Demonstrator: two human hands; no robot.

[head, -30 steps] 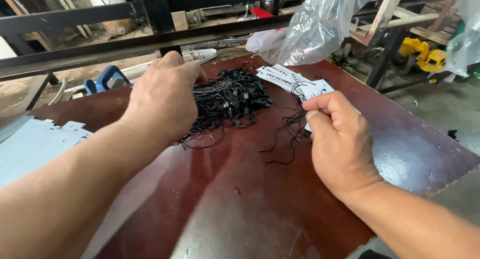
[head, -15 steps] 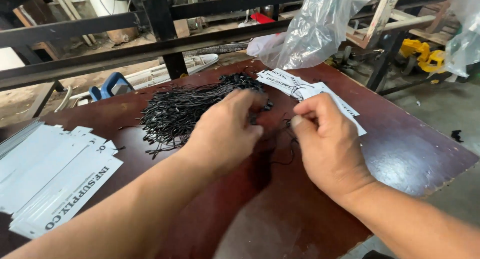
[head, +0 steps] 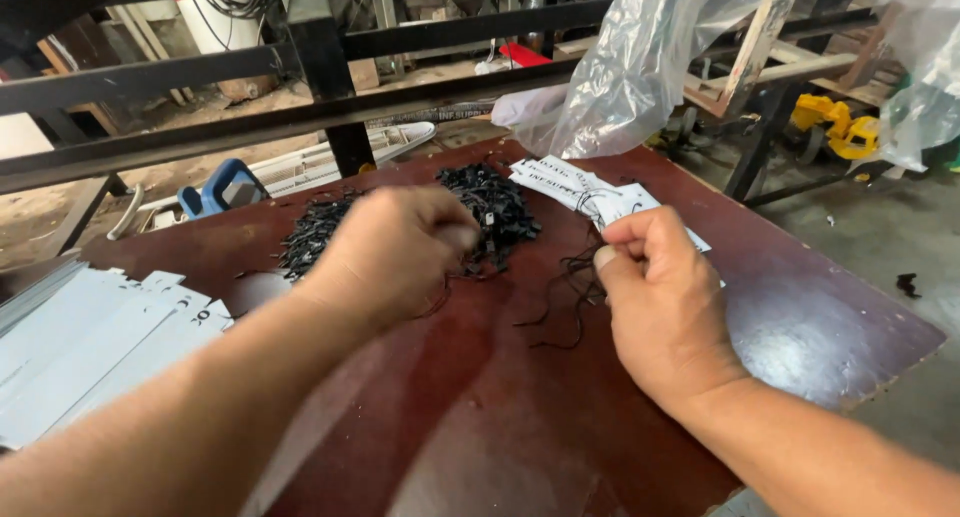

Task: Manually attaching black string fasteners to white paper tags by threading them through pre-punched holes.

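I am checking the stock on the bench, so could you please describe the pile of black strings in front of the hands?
The pile of black strings is a loose, tangled heap of thin, dark cords with small black end pieces, lying on the dark red-brown tabletop toward its far edge. It spreads leftward into a flatter scatter. The left hand rests against its near side, covering part of it. A few stray strands trail toward the right hand, beside the white paper tags.
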